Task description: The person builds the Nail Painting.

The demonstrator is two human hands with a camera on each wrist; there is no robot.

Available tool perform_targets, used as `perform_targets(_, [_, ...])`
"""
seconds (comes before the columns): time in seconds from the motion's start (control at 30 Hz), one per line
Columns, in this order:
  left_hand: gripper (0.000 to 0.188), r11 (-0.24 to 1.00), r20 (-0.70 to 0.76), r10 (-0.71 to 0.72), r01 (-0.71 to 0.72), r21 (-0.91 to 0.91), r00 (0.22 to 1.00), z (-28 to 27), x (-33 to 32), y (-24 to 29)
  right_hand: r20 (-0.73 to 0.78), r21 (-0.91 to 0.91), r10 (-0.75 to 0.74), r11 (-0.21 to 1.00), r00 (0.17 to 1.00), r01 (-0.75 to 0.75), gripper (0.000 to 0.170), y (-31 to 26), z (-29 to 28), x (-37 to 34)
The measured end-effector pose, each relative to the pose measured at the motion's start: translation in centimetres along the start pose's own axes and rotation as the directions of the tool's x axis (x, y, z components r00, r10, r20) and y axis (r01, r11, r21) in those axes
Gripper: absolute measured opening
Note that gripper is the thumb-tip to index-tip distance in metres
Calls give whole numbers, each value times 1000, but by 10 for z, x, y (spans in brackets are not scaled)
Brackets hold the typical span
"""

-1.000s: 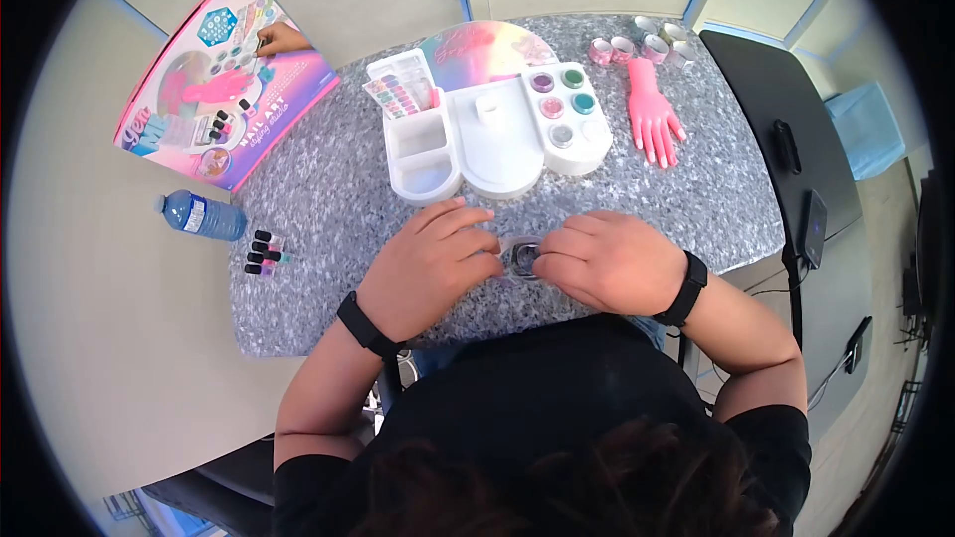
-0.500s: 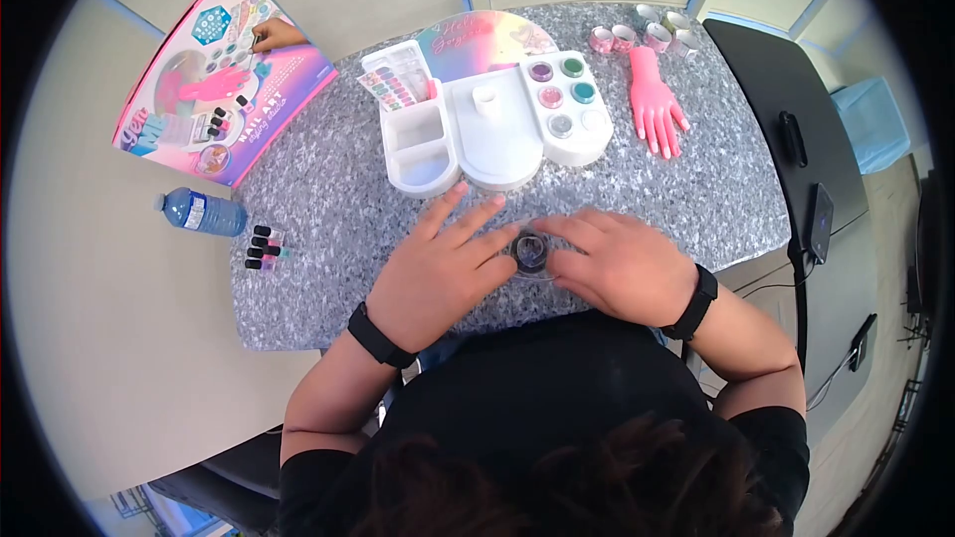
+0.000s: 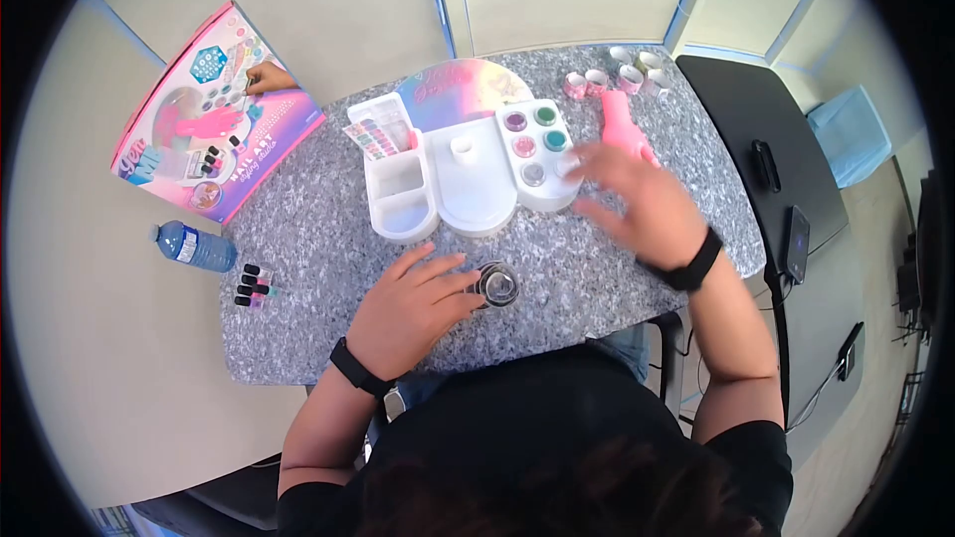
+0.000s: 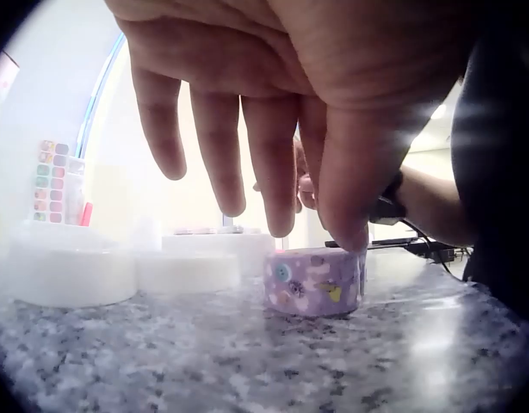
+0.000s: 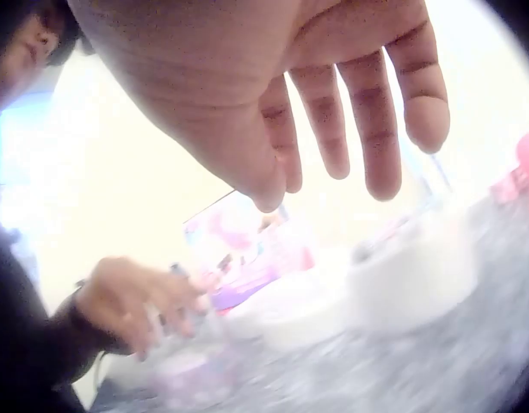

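Observation:
My left hand (image 3: 413,308) reaches over the table with its fingers extended, fingertips at the left edge of a small round ring (image 3: 498,283). In the left wrist view this ring looks like a roll of purple patterned tape (image 4: 309,284), standing flat on the table, with the thumb tip right at its top. My right hand (image 3: 647,209) is raised and blurred, its fingers loosely straight and holding nothing. It overlaps the pink model hand (image 3: 619,119) and the right edge of the white nail-art station (image 3: 477,204) in the head view.
The station holds several pots of glitter (image 3: 524,146) and a nail sticker sheet (image 3: 370,139). Several patterned rings (image 3: 595,83) stand at the back right. At left are small polish bottles (image 3: 253,288), a water bottle (image 3: 194,246) and a product box (image 3: 214,119).
My right hand has let go of the ring and moved up and right toward the pink model hand. My left hand stays beside the ring. The head view has shifted slightly.

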State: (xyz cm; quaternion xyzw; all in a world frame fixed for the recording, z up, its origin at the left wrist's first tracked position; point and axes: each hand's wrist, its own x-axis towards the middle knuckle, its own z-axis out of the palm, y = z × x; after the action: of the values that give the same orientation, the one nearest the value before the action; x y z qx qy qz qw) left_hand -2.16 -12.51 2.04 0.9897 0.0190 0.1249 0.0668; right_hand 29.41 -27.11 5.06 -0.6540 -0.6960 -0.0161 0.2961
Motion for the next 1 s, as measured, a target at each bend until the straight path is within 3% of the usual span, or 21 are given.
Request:
perform_targets(0.03, [25,1000,-5,-3,3,7,1000,-1,-1,1,-65,-71,66,995,996,-70,29,22,-6,8])
perform_targets(0.07, [25,999,-29,-29,28,-26,999,-2,-3,2,33,96,384,918,923,-386,28,32,-21,22])
perform_targets(0.1, [25,997,-53,-54,50,-62,997,-3,-4,3,-115,-51,210,975,971,-217,26,78,-19,29])
perform_targets(0.13, [25,997,-59,-51,48,-57,997,-4,-5,4,-93,-79,307,946,947,-314,26,101,-27,40])
perform_targets(0.17, [25,993,-93,-85,77,-88,992,-6,-8,4,-142,-221,251,935,958,-278,31,148,-26,46])
perform_targets(0.2, [25,987,-126,-120,105,-120,985,-8,-11,4,-155,-384,313,855,937,-349,39,181,-24,51])
perform_targets(0.23, [25,988,-132,-119,104,-115,984,-11,-13,5,-158,-406,438,788,885,-463,42,190,-25,60])
perform_targets(0.27, [25,986,-151,-140,124,-110,979,-14,-16,5,-163,-407,431,790,887,-459,42,207,-25,71])
perform_targets(0.33, [25,984,-180,-163,146,-101,970,-18,-19,7,19,-358,687,683,727,-636,43,234,-26,93])
perform_targets(0.37, [22,984,-190,-170,156,-85,967,-20,-21,9,16,-359,680,688,733,-630,43,239,-24,99])
perform_targets(0.43, [19,983,-199,-182,172,-66,963,-22,-24,10,7,-422,811,533,585,-734,53,237,-18,112])
perform_targets(0.5, [19,981,-204,-191,179,-78,960,-23,-26,11,36,-429,797,557,603,-711,56,259,-9,120])
perform_targets(0.6, [24,978,-192,-203,189,-86,960,-23,-29,9,114,-454,759,614,641,-646,59,353,26,130])
perform_targets(0.67, [24,979,-197,-201,189,-77,960,-21,-29,8,84,-461,775,588,627,-665,58,360,31,134])
perform_targets(0.7, [24,980,-198,-196,185,-75,960,-20,-29,8,-17,-426,815,519,580,-741,53,306,22,135])
perform_targets(0.73, [24,979,-200,-201,189,-75,959,-20,-29,8,-16,-427,812,523,584,-738,53,287,16,138])
perform_targets(0.83, [24,978,-214,-205,192,-83,955,-20,-30,9,-137,-335,646,683,751,-649,43,247,4,145])
perform_targets(0.9, [23,971,-216,-230,211,-110,949,-19,-31,8,-216,-120,324,928,921,-354,39,209,-3,131])
perform_targets(0.93, [23,970,-216,-237,217,-111,947,-18,-30,7,-193,-43,140,988,971,-151,35,169,-11,122])
perform_targets(0.97, [19,971,-214,-235,220,-92,948,-16,-29,5,-171,16,141,990,975,-140,29,111,-17,108])
perform_targets(1.0, [15,970,-207,-240,228,-79,948,-13,-30,5,-92,-4,8,1000,996,-9,28,90,-17,92])
